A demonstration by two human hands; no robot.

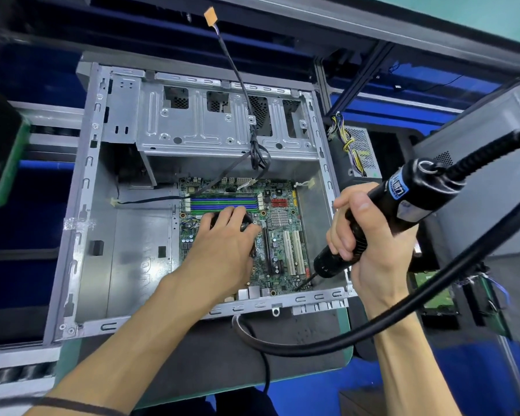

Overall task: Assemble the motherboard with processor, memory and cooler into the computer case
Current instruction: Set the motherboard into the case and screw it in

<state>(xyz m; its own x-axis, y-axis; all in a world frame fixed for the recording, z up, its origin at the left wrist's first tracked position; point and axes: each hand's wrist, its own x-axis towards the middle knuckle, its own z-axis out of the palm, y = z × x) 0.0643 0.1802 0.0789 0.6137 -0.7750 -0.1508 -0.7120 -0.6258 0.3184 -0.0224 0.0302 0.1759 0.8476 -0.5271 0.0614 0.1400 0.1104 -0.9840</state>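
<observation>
Green motherboard point(278, 235) lies flat in case point(126, 235). Your right hand point(364, 235) grips screwdriver point(382, 217); long axis slants down-left, bit tip at board's near corner below grip. Left hand point(222, 238) covers black cooler point(246, 222), farther off.

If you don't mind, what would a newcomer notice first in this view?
Probably the black screwdriver gripped in the right hand, its bit down at the near right corner of the motherboard. Next, the left hand resting on the cooler, mid-board, inside the open case.
</observation>
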